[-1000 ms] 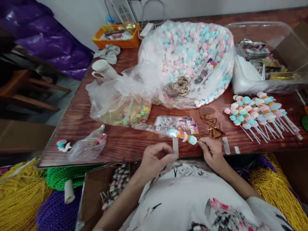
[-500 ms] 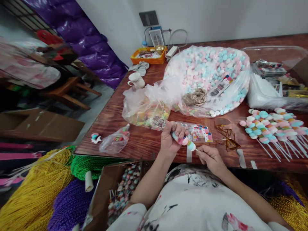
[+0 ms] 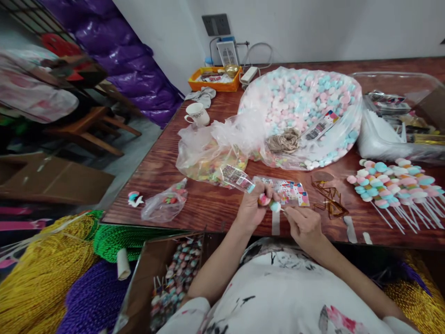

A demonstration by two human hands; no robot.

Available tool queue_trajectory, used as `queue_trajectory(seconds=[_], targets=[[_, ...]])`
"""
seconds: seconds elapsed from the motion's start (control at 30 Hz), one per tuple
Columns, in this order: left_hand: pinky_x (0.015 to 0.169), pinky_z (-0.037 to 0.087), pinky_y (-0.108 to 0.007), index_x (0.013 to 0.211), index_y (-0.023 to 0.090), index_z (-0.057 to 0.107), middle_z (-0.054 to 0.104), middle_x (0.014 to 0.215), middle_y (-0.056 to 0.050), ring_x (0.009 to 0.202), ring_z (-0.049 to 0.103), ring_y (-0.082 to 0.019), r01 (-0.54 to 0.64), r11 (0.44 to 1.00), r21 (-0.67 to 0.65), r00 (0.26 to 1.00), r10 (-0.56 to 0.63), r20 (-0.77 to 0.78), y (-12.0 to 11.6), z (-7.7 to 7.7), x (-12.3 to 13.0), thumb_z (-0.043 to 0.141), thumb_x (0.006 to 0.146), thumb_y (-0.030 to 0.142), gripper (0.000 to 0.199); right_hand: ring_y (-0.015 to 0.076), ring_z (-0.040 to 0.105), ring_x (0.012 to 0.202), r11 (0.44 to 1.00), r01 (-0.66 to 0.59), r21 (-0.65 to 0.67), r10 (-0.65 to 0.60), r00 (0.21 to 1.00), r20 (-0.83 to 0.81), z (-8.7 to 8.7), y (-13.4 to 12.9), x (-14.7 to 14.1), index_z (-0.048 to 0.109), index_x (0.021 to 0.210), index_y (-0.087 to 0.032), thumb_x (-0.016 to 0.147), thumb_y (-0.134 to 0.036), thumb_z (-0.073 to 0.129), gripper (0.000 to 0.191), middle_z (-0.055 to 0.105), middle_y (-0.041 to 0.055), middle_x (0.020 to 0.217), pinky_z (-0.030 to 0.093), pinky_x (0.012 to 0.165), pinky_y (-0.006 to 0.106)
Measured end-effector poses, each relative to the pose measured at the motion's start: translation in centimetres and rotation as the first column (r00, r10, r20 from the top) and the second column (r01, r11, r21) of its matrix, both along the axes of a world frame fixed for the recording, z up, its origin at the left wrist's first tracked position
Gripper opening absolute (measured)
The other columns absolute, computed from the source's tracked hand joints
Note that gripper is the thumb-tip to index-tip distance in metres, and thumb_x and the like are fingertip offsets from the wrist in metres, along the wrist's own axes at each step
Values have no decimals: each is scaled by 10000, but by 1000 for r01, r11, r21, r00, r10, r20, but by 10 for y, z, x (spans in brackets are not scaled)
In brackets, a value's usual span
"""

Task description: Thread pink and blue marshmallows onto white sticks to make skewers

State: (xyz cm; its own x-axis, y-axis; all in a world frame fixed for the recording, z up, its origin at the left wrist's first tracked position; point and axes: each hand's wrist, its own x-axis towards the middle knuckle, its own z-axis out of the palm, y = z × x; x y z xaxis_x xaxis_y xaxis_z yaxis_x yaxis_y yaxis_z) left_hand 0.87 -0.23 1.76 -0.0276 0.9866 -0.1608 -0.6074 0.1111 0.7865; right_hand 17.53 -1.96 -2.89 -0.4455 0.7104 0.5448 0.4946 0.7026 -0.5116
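My left hand (image 3: 254, 209) is closed around a marshmallow skewer (image 3: 275, 207) with pink, white and blue pieces. A clear printed wrapper (image 3: 236, 177) reaches up and left from that hand, and a blue piece shows at its near end. How far the wrapper covers the skewer is hidden by my fingers. My right hand (image 3: 305, 225) pinches the skewer's thin white stick just below the lowest marshmallow. Flat on the table behind my hands lie more printed wrappers (image 3: 295, 192). To the right is a pile of marshmallow skewers (image 3: 389, 185) with white sticks.
A big bag of marshmallows (image 3: 302, 97) and a bag of colourful candies (image 3: 208, 155) stand behind. Gold twist ties (image 3: 328, 199) lie right of the wrappers. A clear bin (image 3: 389, 146), a cup (image 3: 197, 114) and a box of skewers (image 3: 139, 287) surround me. A co-worker sits far left.
My left hand has shifted slightly right, towards the right hand. The wrapper now stretches out beyond the left hand, and less of the skewer shows between my hands.
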Motion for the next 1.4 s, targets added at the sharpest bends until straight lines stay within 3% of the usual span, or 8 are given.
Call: queue_trajectory(seconds=[0.13, 0.27, 0.5, 0.63, 0.97, 1.17, 1.3, 1.4], targets=[[719, 536, -319, 574, 178, 356, 474, 567, 51, 618, 608, -131, -19, 997, -71, 992, 28, 124, 0, -3, 5, 652, 745, 653, 586, 149, 574, 641, 999, 21, 38, -22, 999, 48, 2, 5, -4, 664, 792, -172, 866, -78, 493, 207, 657, 48, 667, 378, 644, 270], [733, 552, -389, 678, 198, 483, 537, 610, 34, 731, 659, -201, -61, 988, -140, 989, 80, 128, -2, -3, 1, 537, 643, 847, 653, 133, 581, 631, 964, -66, -257, 62, 998, -25, 3, 7, -7, 659, 731, -182, 878, -160, 557, 180, 664, 23, 667, 377, 636, 255], [865, 516, -449, 969, 221, 648, 691, 947, -41, 972, 654, -255, -166, 986, 27, 967, 158, 198, 0, -4, -33, 689, 620, 722, 612, 81, 447, 446, 516, -356, -780, -106, 876, -470, -7, 5, -11, 640, 667, -176, 842, -330, 626, 234, 581, -34, 541, 335, 466, 214], [887, 526, -396, 766, 201, 624, 546, 644, 54, 646, 598, -121, -195, 979, 64, 961, 178, 212, 6, -2, -38, 766, 687, 481, 323, 69, 414, 416, 379, -441, -813, -236, 804, -546, -8, 5, -19, 629, 621, -170, 710, -314, 740, 203, 582, -36, 497, 291, 426, 207], [749, 557, -438, 737, 212, 614, 470, 536, 22, 740, 665, -257, -50, 992, 117, 997, 44, 56, 21, -1, -41, 681, 506, 804, 639, 40, 299, 362, 75, -723, -687, -462, 586, -666, -2, 7, -28, 566, 577, -176, 608, -215, 742, 184, 435, -92, 409, 216, 417, 209], [769, 560, -422, 550, 196, 390, 388, 472, 58, 518, 574, -150, 48, 985, 166, 999, -47, -9, 34, 12, -24, 738, 660, 601, 545, 46, 302, 375, 178, -661, -728, -474, 591, -653, 4, 18, -33, 538, 568, -186, 604, -228, 743, 212, 432, -88, 434, 199, 421, 217], [729, 547, -348, 607, 196, 368, 436, 558, 59, 544, 549, -118, -93, 992, 88, 995, 96, -37, 38, 19, -9, 659, 738, 632, 540, 73, 346, 436, 579, -317, -751, -362, 725, -586, 8, 28, -31, 529, 568, -192, 726, -246, 681, 226, 434, -66, 467, 245, 464, 233], [721, 531, -322, 632, 199, 367, 424, 575, 68, 577, 559, -114, -194, 980, 46, 981, 195, -15, 40, 15, -4, 648, 748, 637, 533, 101, 401, 520, 907, 22, -421, -186, 917, -352, 8, 34, -26, 529, 586, -190, 807, -160, 570, 227, 473, -29, 535, 289, 533, 253]])
